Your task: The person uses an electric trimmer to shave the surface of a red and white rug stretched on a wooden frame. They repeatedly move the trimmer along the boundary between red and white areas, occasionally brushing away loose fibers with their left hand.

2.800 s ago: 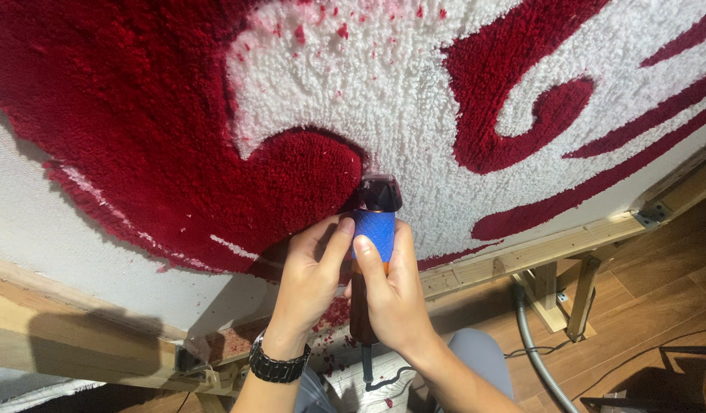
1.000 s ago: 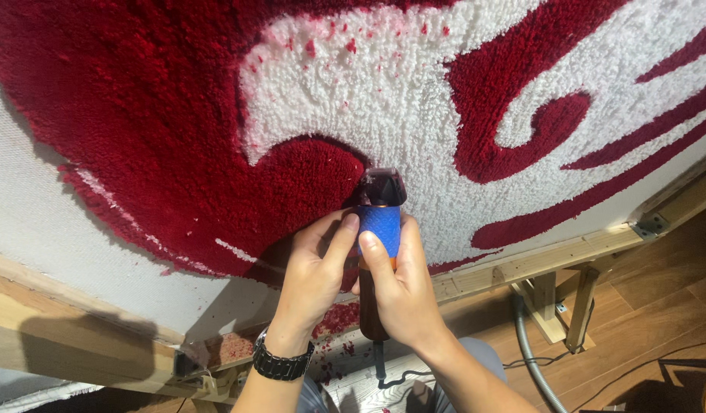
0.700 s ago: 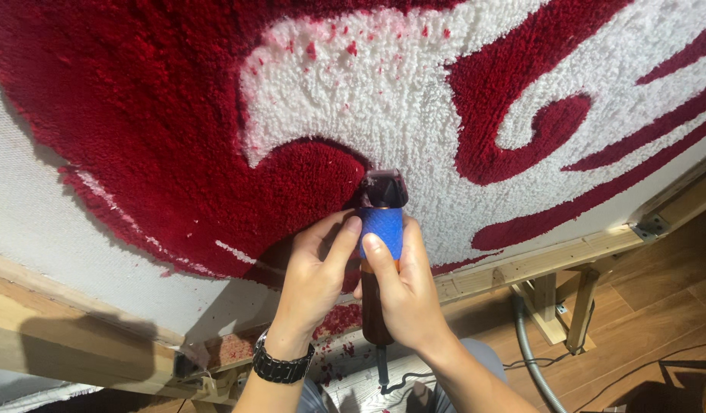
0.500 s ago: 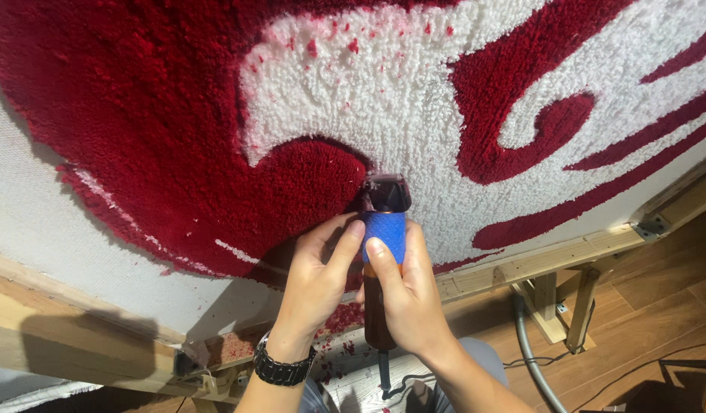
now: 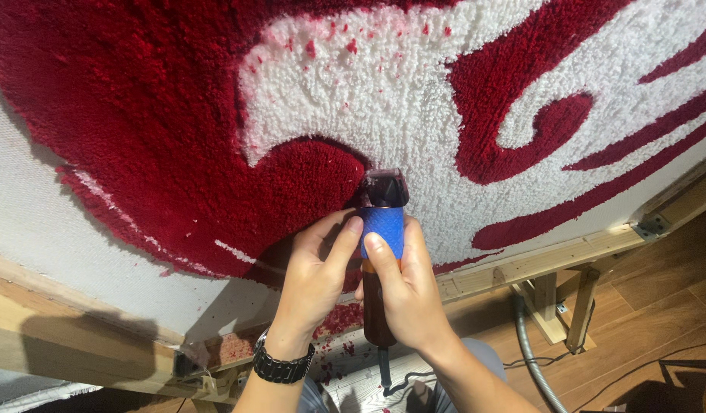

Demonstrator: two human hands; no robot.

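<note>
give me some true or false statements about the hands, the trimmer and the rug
1. Both hands hold the trimmer. True: left hand and right hand wrap it.
2. The trimmer's grip is green. False: it is blue.
3. The rug is red and white. True.
4. A watch sits on the right wrist. False: it is on the left.
5. The trimmer head meets the rug where red borders white. True.

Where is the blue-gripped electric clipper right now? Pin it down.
In the head view, the blue-gripped electric clipper sits just right of centre, held by the left hand and right hand, its black head against the red and white tufted rug.
</note>
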